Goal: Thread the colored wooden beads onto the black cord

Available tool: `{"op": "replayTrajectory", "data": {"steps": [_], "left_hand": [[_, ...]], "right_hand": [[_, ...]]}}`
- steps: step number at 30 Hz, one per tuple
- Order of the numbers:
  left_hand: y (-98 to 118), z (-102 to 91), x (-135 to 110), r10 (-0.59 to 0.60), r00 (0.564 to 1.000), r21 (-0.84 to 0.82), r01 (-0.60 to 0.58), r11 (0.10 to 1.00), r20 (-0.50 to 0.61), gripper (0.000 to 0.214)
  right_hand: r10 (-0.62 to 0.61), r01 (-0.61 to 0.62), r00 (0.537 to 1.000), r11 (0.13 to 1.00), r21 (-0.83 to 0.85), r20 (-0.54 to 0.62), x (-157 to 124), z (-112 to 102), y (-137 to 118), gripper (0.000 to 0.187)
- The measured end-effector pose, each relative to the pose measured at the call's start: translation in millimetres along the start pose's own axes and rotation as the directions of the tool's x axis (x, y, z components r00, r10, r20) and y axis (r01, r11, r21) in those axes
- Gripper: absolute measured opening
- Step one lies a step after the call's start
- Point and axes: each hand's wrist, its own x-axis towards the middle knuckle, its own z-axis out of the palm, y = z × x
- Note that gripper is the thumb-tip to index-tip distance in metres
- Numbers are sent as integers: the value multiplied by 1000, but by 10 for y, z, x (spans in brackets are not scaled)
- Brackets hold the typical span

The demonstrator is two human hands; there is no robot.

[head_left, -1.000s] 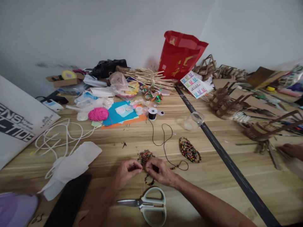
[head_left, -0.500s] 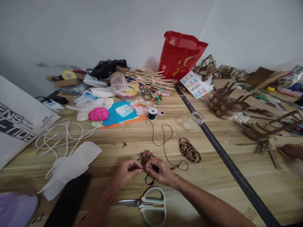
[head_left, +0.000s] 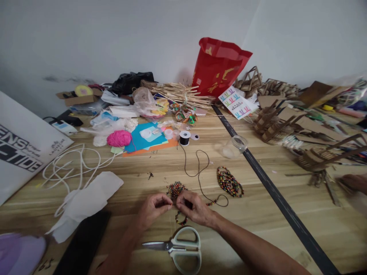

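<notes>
My left hand (head_left: 157,205) is closed in a pinch, with a tiny reddish bead (head_left: 172,205) at its fingertips. Just to its right, my right hand (head_left: 194,206) pinches a thin black cord, whose tip is too small to make out. The cord (head_left: 200,179) runs from a spool (head_left: 185,138) and carries a few threaded beads (head_left: 211,203) by the right wrist. Behind my fingertips lies a pile of loose coloured beads (head_left: 176,188), partly covered by the right hand. A short beaded loop (head_left: 181,219) shows below that hand.
Scissors (head_left: 185,246) lie in front of my hands. A coiled bead strand (head_left: 229,182) and a clear jar (head_left: 235,146) are to the right. Pink yarn (head_left: 119,138) and a red bag (head_left: 219,68) stand farther back. Another person's hand (head_left: 355,182) is at the right edge.
</notes>
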Motion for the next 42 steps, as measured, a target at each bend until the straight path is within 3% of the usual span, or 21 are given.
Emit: {"op": "replayTrajectory", "data": {"steps": [42], "left_hand": [[15,14,-5,-2,1000,16,2,1000,11,11]], "right_hand": [[-21,21,1000,1000,16,-1,12,-11,-24,15]]}}
